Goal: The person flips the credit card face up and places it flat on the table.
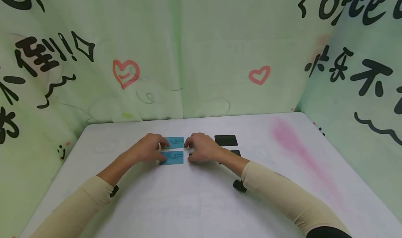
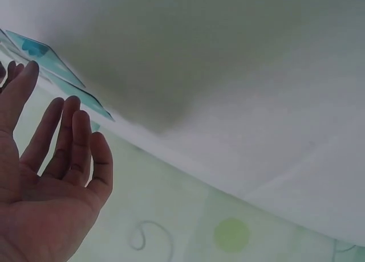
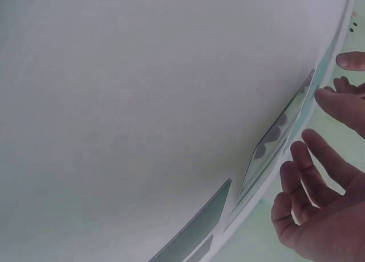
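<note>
Two light-blue cards marked VIP lie on the table, an upper blue card and a lower blue card. My left hand is at their left side, thumb at the lower card's edge and fingers by the upper one. Just right of the blue cards is my right hand, thumb pointing down and fingers loosely bent. A dark edge shows under it; most of whatever lies there is hidden. In the right wrist view, a card with grey round shapes lies by the right fingers. Neither hand visibly grips anything.
An upper black card lies right of the right hand, above a lower black card partly covered by the right forearm. The white table has a pink smear at right. Green cloth with drawings hangs behind.
</note>
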Motion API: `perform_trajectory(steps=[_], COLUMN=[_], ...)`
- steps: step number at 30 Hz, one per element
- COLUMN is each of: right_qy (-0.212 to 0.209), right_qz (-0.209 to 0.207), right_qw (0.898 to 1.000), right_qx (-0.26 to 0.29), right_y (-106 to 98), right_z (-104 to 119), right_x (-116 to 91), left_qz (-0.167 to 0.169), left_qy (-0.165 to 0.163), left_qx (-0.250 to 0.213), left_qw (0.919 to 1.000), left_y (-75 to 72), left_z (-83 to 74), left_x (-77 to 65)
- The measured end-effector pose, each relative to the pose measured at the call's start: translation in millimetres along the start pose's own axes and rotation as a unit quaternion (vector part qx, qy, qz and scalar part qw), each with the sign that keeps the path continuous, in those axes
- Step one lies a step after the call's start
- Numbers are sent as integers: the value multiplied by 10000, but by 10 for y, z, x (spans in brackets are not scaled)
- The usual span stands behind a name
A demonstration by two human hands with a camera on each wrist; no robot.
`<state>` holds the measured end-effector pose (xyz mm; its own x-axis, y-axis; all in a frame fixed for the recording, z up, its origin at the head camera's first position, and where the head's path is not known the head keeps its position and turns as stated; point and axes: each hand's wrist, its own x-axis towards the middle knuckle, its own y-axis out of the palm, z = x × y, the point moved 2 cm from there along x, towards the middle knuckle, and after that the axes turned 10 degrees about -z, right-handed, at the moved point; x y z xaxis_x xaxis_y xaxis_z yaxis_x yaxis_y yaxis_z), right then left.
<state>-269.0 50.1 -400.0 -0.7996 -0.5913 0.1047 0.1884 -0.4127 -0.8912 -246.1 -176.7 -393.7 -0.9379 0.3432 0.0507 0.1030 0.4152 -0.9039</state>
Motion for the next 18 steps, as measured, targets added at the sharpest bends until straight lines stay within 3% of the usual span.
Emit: perform_trajectory(steps=[15,18], right_qy=[227,287], right_qz=[-149,-99], right_qw=[9993,9990], right_qx=[-255,-339], right_y=[-251,-305], right_z=[-303,-349], right_x=[13,15], left_qz=[-154,-90], left_qy=[717,698], left_qx=[40,87], left_qw=[9973,9975], left_y=[126,163], left_z=[-177,-216], left_x=[411,494])
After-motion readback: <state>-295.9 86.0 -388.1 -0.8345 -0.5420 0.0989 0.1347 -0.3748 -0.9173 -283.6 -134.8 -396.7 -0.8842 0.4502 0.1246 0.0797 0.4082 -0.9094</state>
